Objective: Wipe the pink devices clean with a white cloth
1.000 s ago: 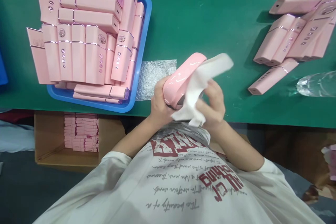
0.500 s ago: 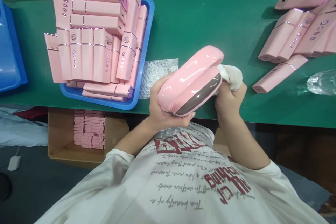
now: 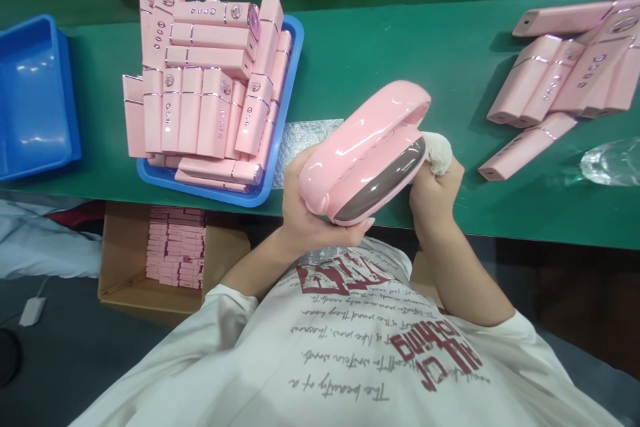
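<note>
A glossy pink rounded device (image 3: 367, 140) with a dark oval panel is held tilted in front of my chest. My left hand (image 3: 310, 213) wraps around its lower left end, fingers underneath. At its right end, my right hand (image 3: 436, 190) is closed on a white cloth (image 3: 439, 152), which is bunched against the device's edge. The fingertips of my right hand are partly hidden behind the device. Bubble wrap (image 3: 307, 140) lies flat on the table, just beyond my left hand.
A blue tray (image 3: 280, 120) heaped with pink box-shaped devices stands left. Farther left is another blue tray (image 3: 37, 100). More pink devices (image 3: 565, 73) and a clear glass (image 3: 613, 161) lie right. Below the green table (image 3: 400, 33), a cardboard box (image 3: 225, 253) holds pink pieces.
The camera view has shifted, showing more of the table's far side. The pink device has turned slightly in my left hand, and the cloth has moved a little along its right end.
</note>
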The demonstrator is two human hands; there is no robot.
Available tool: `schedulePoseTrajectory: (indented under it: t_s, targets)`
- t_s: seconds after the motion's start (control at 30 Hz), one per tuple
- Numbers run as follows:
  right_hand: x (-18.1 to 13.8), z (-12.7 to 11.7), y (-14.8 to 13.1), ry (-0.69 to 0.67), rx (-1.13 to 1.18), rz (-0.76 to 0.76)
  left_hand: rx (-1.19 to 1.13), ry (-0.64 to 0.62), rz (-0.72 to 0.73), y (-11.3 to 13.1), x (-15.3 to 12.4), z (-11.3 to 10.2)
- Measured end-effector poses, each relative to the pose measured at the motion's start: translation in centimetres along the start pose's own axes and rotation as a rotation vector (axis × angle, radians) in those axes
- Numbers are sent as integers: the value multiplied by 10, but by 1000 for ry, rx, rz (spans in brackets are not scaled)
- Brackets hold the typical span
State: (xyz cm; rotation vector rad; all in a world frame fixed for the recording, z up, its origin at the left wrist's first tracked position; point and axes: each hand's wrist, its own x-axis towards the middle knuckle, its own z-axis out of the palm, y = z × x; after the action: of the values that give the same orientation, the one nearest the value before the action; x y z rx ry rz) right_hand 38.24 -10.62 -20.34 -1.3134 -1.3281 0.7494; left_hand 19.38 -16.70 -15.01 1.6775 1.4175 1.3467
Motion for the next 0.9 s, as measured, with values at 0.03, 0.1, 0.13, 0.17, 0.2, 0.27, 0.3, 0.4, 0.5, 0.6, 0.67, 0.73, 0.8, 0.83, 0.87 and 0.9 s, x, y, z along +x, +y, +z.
schedulePoseTrajectory:
  t_s: [0.03,0.1,0.13,0.17,0.2,0.27,0.3,0.4,0.5,0.6,0.67,0.73,0.8,0.83,0.87,0.9]
  targets:
    - [0,0,0,-1,1,-3,-16,20,34,1,1,0]
    - [0,0,1,-5,-4,0,-35,52,91,3,3,-1]
    - [-1,0,1,-7,-7,3,-32,57,105,4,4,-1]
    - [-1,0,1,-8,-7,4,-26,59,110,4,4,-1]
    - [-1,0,1,-7,-6,3,-17,58,109,4,4,-1]
    - [-1,0,1,-8,-2,3,-1,52,103,4,3,-2]
    - [-1,0,1,-8,-2,5,4,50,100,4,2,-2]
    - [0,0,1,-8,-7,-2,16,59,101,1,1,-1]
    - [2,1,1,6,-5,-19,9,68,117,-4,2,1]
    - [4,2,1,39,13,-24,-11,96,124,-11,1,5]
    - [5,2,-1,74,20,-18,20,100,81,-16,-1,8]
    - [5,2,-4,95,28,6,79,74,-1,-20,-4,10]
    - [6,3,-8,49,43,54,125,41,-48,-24,-7,10]
    - [6,2,-10,-4,49,82,143,22,-42,-25,-8,9]
    - [8,2,-13,-54,53,104,159,4,-22,-26,-9,8]
    - [10,1,-16,-103,55,117,168,-10,2,-26,-11,5]
